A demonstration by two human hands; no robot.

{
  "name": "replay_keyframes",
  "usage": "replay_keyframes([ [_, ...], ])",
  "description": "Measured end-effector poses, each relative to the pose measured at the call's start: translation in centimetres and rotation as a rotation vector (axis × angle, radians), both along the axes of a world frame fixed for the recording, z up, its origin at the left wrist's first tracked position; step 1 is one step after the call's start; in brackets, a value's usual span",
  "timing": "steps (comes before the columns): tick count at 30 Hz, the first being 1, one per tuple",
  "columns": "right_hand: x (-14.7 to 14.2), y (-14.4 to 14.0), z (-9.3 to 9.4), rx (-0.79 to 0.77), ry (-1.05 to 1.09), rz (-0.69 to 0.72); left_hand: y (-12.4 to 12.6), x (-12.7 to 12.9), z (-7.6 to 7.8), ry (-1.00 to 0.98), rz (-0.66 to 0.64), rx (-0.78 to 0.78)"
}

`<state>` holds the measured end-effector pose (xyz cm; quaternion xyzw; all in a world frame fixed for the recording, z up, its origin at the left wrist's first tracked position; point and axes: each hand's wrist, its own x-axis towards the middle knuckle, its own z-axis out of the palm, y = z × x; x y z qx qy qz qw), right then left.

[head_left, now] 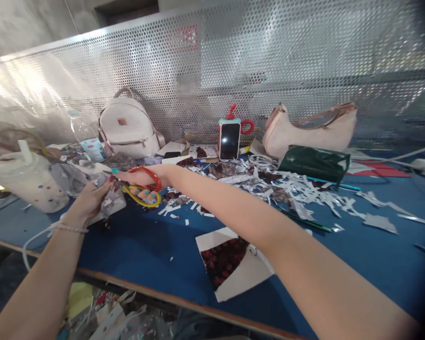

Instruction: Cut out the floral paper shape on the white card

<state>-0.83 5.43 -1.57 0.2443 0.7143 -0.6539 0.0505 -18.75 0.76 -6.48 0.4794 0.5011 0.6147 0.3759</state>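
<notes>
At the left of the table, my left hand [89, 200] is closed on a grey fabric piece with white stars [108, 200]. My right hand [138, 179] reaches across to the same spot, its fingers through the handles of a pair of scissors, one handle red [155, 175] and one yellow [141, 203]. The scissor blades lie near the fabric, mostly hidden by my hands. Close to my right forearm rests a white card with dark red patterned fabric [225, 257] on it.
Paper and fabric scraps [304, 191] spread over the blue table [138, 250]. A dotted cup [44, 193] and a bottle [92, 146] stand left. Behind are a white backpack [127, 125], a phone [230, 141], a pink handbag [310, 137] and a dark green pouch [313, 163].
</notes>
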Motion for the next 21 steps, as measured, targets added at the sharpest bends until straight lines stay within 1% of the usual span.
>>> replay_keyframes([
  [2,0.5,-0.3,0.4,0.068,0.093,0.021,0.1,-0.1,0.0,0.001,0.003,0.014],
  [4,1.0,-0.5,0.4,0.095,0.131,0.036,0.1,-0.1,0.0,-0.002,0.008,0.034],
  [8,1.9,-0.8,-0.1,0.072,0.112,0.042,0.2,-0.2,-0.1,-0.01,0.027,0.075],
  [12,2.5,-0.9,-0.5,0.034,0.11,0.071,0.3,-0.6,-0.4,-0.02,0.087,0.133],
  [14,2.6,-0.9,-0.6,0.039,0.12,0.058,0.4,-0.8,-0.5,-0.02,0.109,0.149],
  [18,2.6,-1.1,-0.9,0.098,0.164,-0.005,0.3,-0.9,-0.6,-0.004,0.08,0.114],
  [21,2.2,-1.2,-1.1,0.093,0.225,0.003,0.1,-0.7,-0.4,-0.009,0.062,0.085],
])
